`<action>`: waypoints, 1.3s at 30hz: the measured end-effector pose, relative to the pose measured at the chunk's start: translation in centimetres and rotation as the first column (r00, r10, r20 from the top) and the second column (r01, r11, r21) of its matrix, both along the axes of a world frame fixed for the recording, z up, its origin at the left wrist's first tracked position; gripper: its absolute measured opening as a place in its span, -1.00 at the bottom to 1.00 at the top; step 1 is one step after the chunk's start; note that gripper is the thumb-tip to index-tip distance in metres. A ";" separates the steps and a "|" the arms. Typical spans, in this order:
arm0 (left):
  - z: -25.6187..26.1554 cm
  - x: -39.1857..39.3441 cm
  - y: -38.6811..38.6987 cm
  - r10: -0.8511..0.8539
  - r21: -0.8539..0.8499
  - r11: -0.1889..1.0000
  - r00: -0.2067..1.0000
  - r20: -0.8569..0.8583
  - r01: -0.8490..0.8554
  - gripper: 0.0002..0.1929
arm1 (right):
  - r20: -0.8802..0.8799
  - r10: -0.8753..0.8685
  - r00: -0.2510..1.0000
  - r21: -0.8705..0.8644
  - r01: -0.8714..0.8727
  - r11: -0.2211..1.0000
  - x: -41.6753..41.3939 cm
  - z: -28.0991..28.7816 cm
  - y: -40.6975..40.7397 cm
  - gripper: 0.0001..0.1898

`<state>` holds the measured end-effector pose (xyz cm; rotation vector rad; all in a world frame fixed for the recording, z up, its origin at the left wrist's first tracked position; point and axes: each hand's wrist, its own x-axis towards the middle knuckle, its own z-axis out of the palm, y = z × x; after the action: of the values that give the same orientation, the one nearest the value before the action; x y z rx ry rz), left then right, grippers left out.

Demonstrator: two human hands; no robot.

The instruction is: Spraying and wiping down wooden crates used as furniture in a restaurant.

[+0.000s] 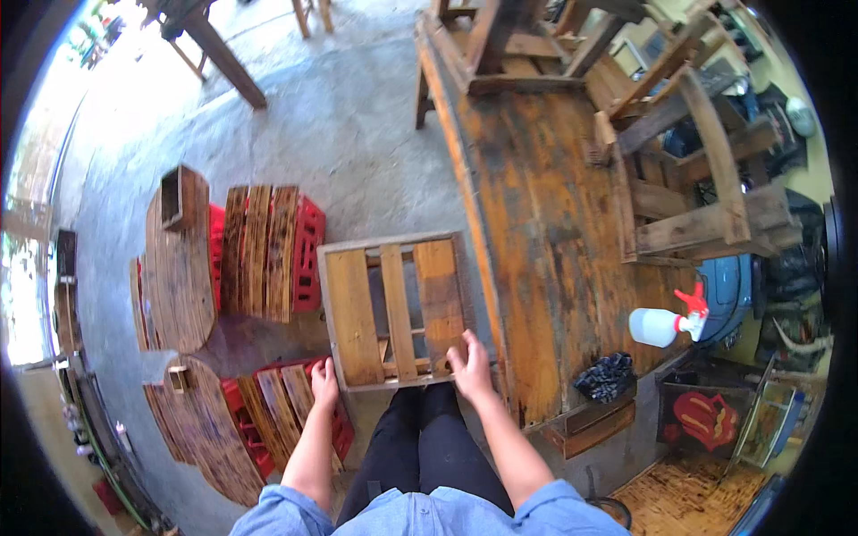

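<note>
In front of my legs is a square wooden piece with a grey-edged frame and slats with gaps between them, like a stool seat. Its right slat carries a darker, stained patch. My left hand is at the frame's near left corner, fingers pointing forward; whether it grips the edge cannot be made out. Over the near right corner is my right hand, its thumb and fingers spread above the right slat and holding nothing visible. The underside of the piece is mostly hidden.
A long wooden table runs along the right, bearing a spray bottle, a crumpled black bag and upturned wooden furniture. To the left stand red crates with slatted tops and rounded plank tables on concrete floor.
</note>
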<state>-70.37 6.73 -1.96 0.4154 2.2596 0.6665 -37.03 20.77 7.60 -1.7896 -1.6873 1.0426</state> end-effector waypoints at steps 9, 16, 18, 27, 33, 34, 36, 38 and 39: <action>6.7 8.0 3.3 -0.122 0.240 0.945 0.918 -0.377 0.224 -0.48 | 0.267 -0.341 0.902 0.532 0.157 0.832 17.1 15.8 -3.9 -0.70; 20.0 27.3 21.7 -0.228 0.502 0.435 0.631 -0.742 0.748 -0.39 | 0.395 -0.518 0.759 0.549 0.257 0.795 27.7 10.9 -3.0 -0.61; 22.3 34.3 25.1 -0.440 0.603 0.246 0.641 -0.628 0.759 -0.30 | 0.387 -0.555 0.736 0.610 0.248 0.753 27.7 9.5 -3.1 -0.61; 26.5 60.6 29.9 -0.845 0.752 0.048 0.428 -0.320 0.658 0.34 | 0.418 -0.490 0.765 0.538 0.226 0.812 28.7 9.4 -3.7 -0.60; 26.8 63.3 29.6 -0.568 0.757 0.125 0.672 -0.475 0.641 -0.11 | 0.463 -0.402 0.790 0.458 0.175 0.872 29.0 9.9 -4.2 -0.53; 26.9 63.2 29.2 -0.622 0.791 0.201 0.699 -0.353 0.578 -0.16 | 0.471 -0.407 0.783 0.461 0.175 0.870 29.1 9.7 -4.3 -0.53; 26.8 61.8 28.2 -0.677 0.859 0.362 0.735 -0.025 0.363 -0.29 | 0.477 -0.408 0.778 0.465 0.170 0.869 28.9 9.6 -4.3 -0.53; 26.8 59.5 26.6 -0.646 0.874 0.469 0.723 0.243 0.126 -0.50 | 0.469 -0.392 0.791 0.474 0.149 0.868 29.1 9.4 -4.3 -0.52; 26.4 57.2 25.3 -0.633 0.893 0.449 0.721 0.283 0.043 -0.57 | 0.462 -0.383 0.800 0.484 0.134 0.865 29.1 9.4 -4.3 -0.51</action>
<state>-13.21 32.02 24.47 0.9789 1.0147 1.4258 -7.98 16.51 16.99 -2.0391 -1.7133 -0.0043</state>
